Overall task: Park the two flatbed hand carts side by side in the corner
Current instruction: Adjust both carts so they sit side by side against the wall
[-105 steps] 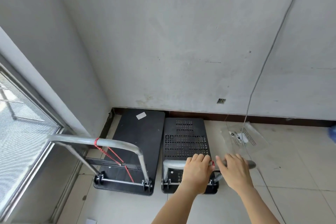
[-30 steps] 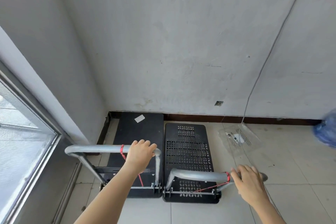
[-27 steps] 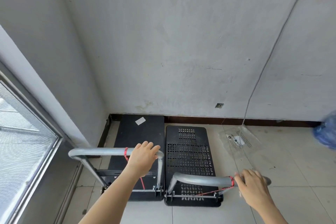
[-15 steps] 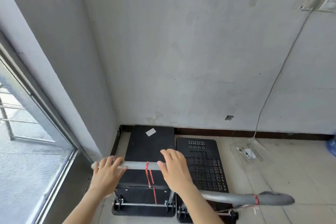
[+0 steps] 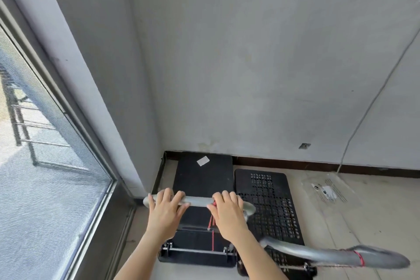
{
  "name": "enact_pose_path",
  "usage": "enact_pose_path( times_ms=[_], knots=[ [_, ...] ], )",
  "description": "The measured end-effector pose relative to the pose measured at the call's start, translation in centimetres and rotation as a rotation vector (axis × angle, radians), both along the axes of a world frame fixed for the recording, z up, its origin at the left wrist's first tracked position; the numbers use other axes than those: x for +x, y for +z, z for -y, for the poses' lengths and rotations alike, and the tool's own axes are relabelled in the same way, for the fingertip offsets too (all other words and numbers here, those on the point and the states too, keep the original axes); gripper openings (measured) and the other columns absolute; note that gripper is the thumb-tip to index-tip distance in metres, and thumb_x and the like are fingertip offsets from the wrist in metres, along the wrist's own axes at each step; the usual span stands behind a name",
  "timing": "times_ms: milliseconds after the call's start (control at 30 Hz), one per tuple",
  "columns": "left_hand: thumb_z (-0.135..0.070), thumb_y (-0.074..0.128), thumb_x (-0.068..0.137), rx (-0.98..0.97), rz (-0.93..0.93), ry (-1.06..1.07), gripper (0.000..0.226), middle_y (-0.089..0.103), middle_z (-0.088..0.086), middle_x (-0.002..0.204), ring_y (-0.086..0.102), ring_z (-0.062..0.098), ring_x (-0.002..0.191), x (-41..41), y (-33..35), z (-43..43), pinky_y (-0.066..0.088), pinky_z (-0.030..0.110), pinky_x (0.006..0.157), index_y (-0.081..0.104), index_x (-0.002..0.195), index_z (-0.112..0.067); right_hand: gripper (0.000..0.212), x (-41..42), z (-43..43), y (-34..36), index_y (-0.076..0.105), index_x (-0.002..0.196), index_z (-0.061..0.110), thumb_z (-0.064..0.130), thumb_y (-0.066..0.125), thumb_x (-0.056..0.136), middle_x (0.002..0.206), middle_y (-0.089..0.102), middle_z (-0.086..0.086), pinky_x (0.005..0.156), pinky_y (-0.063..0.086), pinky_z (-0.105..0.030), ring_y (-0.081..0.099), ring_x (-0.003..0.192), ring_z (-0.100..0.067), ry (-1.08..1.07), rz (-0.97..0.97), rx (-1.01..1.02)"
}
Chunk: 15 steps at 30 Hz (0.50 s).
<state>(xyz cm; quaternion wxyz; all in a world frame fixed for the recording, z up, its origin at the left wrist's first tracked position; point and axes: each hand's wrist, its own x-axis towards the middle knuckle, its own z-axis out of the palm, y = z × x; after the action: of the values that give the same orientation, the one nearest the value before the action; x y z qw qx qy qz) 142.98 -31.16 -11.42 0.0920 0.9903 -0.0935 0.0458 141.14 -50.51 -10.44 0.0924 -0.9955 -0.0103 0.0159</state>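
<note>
Two black flatbed hand carts stand side by side in the corner. The left cart (image 5: 202,179) has a solid deck with a white sticker and touches the baseboard. My left hand (image 5: 164,212) and my right hand (image 5: 227,216) both grip its silver handle bar (image 5: 196,201), which has red cord tied around it. The right cart (image 5: 269,204) has a perforated deck and sits slightly further from the wall. Its silver handle (image 5: 336,256), also bound with red cord, is free of any hand.
A large window (image 5: 45,166) runs along the left wall. A dark baseboard (image 5: 295,165) lines the back wall. A clear plastic bag (image 5: 327,191) lies on the tiled floor to the right, and a thin cable (image 5: 372,100) hangs down the wall.
My right hand let go of the perforated cart's handle and joined my left hand on the solid cart's handle. The view shifted left, toward the window.
</note>
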Motion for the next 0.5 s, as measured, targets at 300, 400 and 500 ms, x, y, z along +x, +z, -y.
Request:
enact_pose_path(
  times_ms=[300,400,500],
  knots=[
    [-0.046,0.026,0.099,-0.006,-0.239,-0.103,0.039,0.048,-0.005,0.130,0.039,0.020,0.126,1.0,4.2,2.7,0.022,0.051,0.109,0.047,0.128,-0.030,0.048,1.1,4.1,5.3,0.050,0.119,0.008,0.044,0.028,0.097,0.119,0.052,-0.012,0.094,0.037,-0.039,0.042,0.111,-0.029,0.047,-0.172,0.056],
    [-0.046,0.027,0.099,-0.070,-0.158,-0.137,0.041,0.051,-0.002,0.129,0.043,0.022,0.122,2.2,7.7,6.4,0.025,0.040,0.105,0.049,0.128,-0.027,0.049,1.4,7.4,8.9,0.053,0.114,0.005,0.044,0.029,0.097,0.116,0.054,-0.015,0.093,0.040,-0.042,0.043,0.110,-0.032,0.017,-0.111,0.058],
    [-0.043,0.031,0.099,-0.085,-0.086,-0.168,0.037,0.056,0.000,0.125,0.047,0.023,0.117,2.4,11.0,10.8,0.030,0.036,0.101,0.052,0.124,-0.025,0.050,1.1,11.7,12.5,0.055,0.110,0.003,0.044,0.029,0.097,0.112,0.055,-0.016,0.090,0.041,-0.045,0.044,0.109,-0.033,-0.022,-0.048,0.062]
  ],
)
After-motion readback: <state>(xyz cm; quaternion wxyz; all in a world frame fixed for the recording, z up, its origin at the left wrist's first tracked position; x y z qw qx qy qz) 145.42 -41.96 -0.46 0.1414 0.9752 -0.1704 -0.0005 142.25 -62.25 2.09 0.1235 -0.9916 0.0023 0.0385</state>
